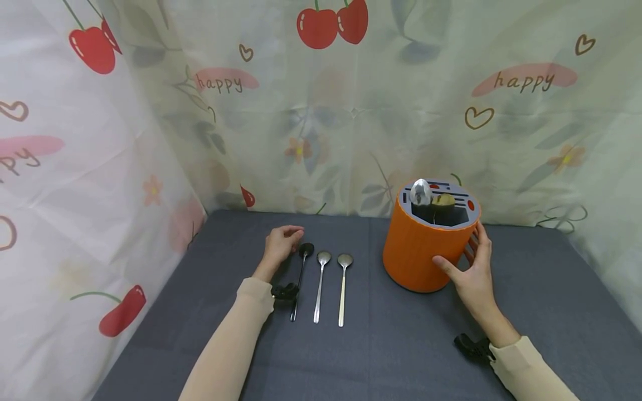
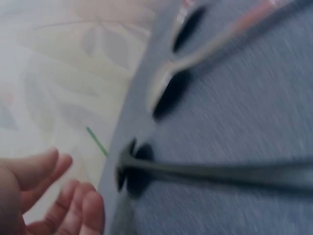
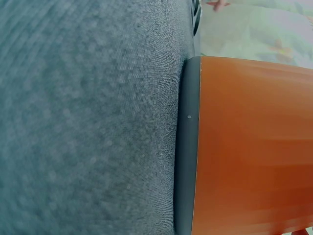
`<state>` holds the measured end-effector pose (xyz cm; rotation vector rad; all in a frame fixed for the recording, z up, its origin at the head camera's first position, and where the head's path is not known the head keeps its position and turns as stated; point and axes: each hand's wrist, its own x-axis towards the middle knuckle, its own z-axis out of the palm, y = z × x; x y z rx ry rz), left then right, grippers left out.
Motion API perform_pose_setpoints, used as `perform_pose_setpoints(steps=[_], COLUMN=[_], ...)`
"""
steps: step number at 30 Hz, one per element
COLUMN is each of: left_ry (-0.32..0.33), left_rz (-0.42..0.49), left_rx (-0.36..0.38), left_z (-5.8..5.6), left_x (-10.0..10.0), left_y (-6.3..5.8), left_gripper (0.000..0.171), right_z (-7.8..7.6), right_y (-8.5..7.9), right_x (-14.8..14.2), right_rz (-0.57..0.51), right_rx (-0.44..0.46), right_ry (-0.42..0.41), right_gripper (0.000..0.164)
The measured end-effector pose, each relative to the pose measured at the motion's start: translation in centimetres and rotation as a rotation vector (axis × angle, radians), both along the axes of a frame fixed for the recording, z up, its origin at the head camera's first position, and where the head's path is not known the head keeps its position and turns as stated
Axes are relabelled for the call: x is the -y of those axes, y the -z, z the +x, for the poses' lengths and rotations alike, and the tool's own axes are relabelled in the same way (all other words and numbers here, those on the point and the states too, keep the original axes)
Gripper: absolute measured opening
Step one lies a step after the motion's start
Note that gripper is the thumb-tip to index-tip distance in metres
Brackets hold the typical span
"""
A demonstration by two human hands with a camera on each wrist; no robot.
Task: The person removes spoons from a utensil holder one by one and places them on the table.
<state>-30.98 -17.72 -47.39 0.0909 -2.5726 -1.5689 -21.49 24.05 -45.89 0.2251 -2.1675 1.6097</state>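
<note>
My right hand (image 1: 473, 281) holds an orange round knife block (image 1: 418, 256) by its right side, thumb in front and fingers around the far side. From the large opening in its grey slotted top stick a silver spoon head (image 1: 420, 192) and a gold-toned one (image 1: 443, 200). Over on the left, my left hand (image 1: 282, 245) is beside the bowl of a black spoon (image 1: 306, 249), its fingers loosely bent with nothing between them. In the left wrist view those fingers (image 2: 73, 205) are apart from the black spoon (image 2: 195, 174). The right wrist view shows the knife block's dark base (image 3: 187, 147) at the cloth.
Two silver spoons, one in the middle (image 1: 321, 278) and one to its right (image 1: 343, 284), lie next to the black one, handles toward me. A dark grey cloth (image 1: 391, 345) covers the table. Patterned curtains (image 1: 351, 128) hang along the back and sides.
</note>
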Motion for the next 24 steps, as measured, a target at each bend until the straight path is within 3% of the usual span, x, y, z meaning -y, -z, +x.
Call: perform_pose_setpoints(steps=[5,8,15,24], left_ry=[0.048,0.065,0.133,0.217], left_rz=[0.323,0.462,0.603,0.722], left_rx=[0.017,-0.005,-0.113,-0.131], left_z=[0.0,0.1,0.4,0.6], left_x=[-0.1,-0.3,-1.5,-3.5], left_y=[-0.7,-1.2,-2.6,-4.4], left_gripper=[0.029,0.029,0.03,0.031], right_z=[0.1,0.0,0.1,0.1], right_y=[0.0,-0.1,-0.2,-0.1], right_x=[0.0,0.0,0.0,0.0], right_rz=[-0.001,-0.003,-0.004,0.001], right_rx=[0.0,0.001,0.0,0.005], right_ry=[-0.003,-0.004,-0.003,-0.001], right_gripper=[0.102,0.102,0.102,0.102])
